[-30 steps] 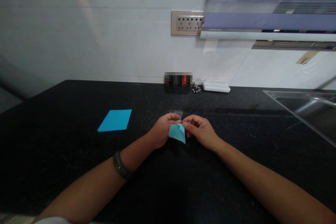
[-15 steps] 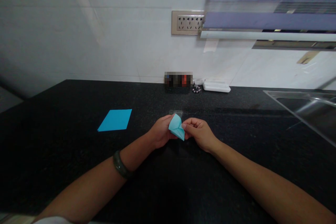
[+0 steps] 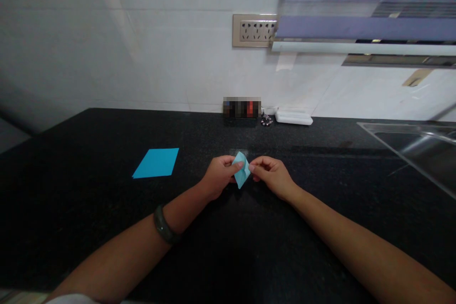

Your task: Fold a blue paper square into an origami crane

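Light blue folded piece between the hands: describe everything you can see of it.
The light blue folded piece is small and looks like thin paper. It shows a roughly diamond-shaped outline, pointed at top and bottom, with a crease near its middle. It is held over the black countertop. The left hand grips it, thumb across its front; the right hand's fingertips are at its right corner, their exact grip unclear.

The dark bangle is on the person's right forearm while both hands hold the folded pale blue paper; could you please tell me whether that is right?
Not quite: the head view shows the dark bangle around the left forearm. The left hand and right hand do both hold the folded pale blue paper.
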The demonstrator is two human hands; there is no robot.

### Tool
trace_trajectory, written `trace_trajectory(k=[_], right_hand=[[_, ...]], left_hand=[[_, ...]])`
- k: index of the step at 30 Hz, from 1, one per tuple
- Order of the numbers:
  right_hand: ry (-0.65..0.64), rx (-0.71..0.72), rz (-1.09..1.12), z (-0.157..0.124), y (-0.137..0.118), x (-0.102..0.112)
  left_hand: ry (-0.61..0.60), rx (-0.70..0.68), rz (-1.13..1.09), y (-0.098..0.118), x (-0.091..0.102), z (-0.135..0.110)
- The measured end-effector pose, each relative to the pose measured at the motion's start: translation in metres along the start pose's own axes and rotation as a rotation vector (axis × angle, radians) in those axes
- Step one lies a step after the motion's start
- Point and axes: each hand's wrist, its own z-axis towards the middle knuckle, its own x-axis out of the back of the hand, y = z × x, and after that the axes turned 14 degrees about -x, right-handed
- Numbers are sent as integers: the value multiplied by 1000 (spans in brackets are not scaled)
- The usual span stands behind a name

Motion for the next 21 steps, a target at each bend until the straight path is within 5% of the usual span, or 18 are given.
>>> trace_trajectory(k=[11,21], right_hand=[[-152,-264,278,0,1,0],[-129,-303,296,-3,-2,-3]], left_hand=[[9,-61,115,0,-4,-3],[35,-62,104,0,-7,-4]])
